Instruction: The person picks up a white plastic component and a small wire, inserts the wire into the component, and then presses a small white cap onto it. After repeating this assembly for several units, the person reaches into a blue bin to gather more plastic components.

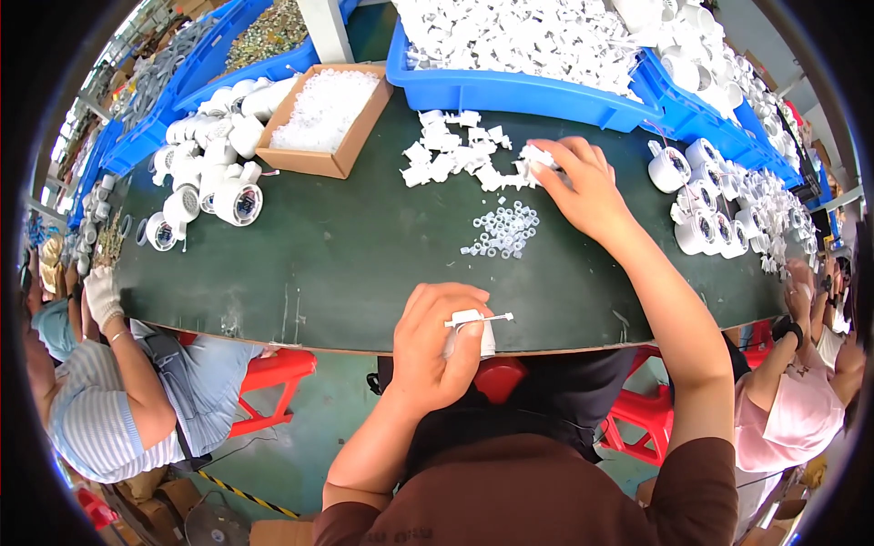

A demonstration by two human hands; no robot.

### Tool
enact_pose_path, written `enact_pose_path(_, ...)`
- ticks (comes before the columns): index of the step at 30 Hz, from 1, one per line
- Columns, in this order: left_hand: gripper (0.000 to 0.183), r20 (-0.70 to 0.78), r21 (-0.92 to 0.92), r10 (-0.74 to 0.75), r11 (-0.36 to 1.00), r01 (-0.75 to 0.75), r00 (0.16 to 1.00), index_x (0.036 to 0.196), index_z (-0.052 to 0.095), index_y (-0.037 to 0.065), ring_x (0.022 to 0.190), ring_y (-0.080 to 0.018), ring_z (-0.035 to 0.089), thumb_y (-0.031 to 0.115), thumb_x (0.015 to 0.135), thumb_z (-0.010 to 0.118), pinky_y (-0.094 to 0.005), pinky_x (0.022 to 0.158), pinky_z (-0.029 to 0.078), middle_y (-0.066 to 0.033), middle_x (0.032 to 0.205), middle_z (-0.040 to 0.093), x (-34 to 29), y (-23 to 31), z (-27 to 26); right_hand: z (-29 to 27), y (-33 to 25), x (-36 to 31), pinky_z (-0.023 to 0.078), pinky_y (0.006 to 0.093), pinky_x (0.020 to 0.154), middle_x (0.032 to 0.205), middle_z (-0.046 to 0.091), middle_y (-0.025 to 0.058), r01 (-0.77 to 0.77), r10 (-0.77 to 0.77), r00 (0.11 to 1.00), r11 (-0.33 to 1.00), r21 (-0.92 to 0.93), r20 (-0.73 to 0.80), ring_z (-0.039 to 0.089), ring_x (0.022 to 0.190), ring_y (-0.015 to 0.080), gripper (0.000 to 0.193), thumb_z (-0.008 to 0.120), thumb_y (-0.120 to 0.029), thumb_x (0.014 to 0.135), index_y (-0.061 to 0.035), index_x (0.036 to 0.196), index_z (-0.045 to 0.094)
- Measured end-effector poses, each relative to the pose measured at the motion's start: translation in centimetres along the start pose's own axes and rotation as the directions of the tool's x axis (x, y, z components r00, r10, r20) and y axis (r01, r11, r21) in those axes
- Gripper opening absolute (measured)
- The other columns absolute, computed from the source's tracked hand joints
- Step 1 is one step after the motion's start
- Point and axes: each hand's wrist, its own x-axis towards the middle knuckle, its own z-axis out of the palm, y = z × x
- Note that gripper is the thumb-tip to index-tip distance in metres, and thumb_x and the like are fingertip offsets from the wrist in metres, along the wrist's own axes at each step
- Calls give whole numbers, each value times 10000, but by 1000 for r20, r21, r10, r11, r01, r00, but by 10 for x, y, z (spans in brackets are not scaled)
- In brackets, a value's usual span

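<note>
My left hand (435,346) is closed around a white plastic housing (487,342) just above the table's near edge. A thin rod-like white piece (480,318) lies across its top by my thumb; most of the housing is hidden by the fingers. Farther off to the right, my right hand (587,187) pinches a small white plastic part (537,156) at the right end of a loose pile of white plastic parts (455,150). Just nearer than that pile, small translucent rings (503,229) lie scattered on the dark green table (350,264).
A cardboard box (309,162) of translucent pieces stands back left, beside white round-headed assemblies (214,173). A blue bin (519,98) heaped with white parts lines the far side. More assemblies (701,209) lie right. Co-workers sit at left (118,400) and right (792,400).
</note>
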Motion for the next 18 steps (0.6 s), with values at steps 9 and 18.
enact_pose_path(9,108,-15,-26,-59,998,58,998,941,661,3,844,-280,607,80,915,589,-368,768,470,-159,1011,696,0,2,-3,-69,0,-67,486,307,942,1129,666,82,-107,134,990,896,431,-33,639,1027,198,205,651,-76,958,-34,1156,681)
enact_pose_path(18,114,-17,18,5,1000,-4,1000,944,664,2,846,-279,606,75,913,582,-361,762,460,-161,1008,697,-1,2,3,-46,-20,-87,494,402,858,1107,574,110,137,-131,986,989,56,-103,571,1005,315,320,711,13,840,-69,1149,688)
